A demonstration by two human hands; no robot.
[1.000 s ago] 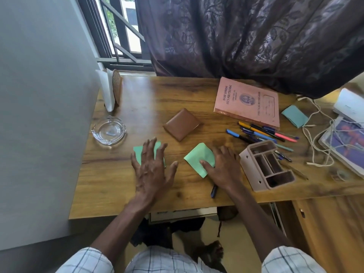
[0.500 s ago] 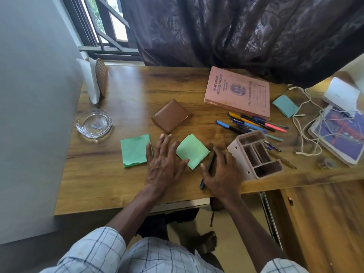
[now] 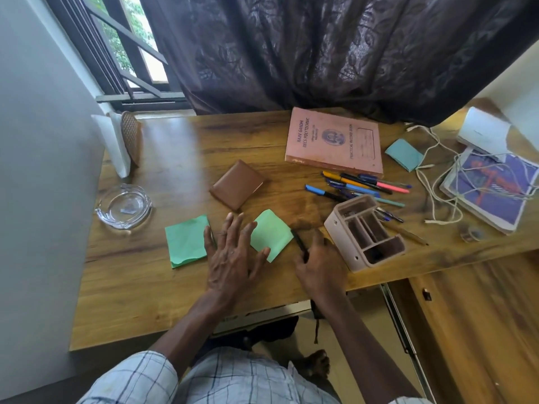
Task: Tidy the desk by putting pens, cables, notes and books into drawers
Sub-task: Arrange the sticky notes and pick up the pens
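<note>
My left hand lies flat on the desk with fingers spread, between two green notes; its fingers touch the edge of the right green note. The left green note lies just beside it. My right hand pinches a dark pen that slants up from its fingers. Several loose pens lie near a pink record book. A teal note and white cables are further right.
A beige pen organiser lies tipped next to my right hand. A brown wallet, a glass ashtray, a purple book under cables and a wooden drawer unit at lower right are in view.
My left hand slid off the left green note to the right, next to the other note. My right hand drew back from that note and took up the dark pen.
</note>
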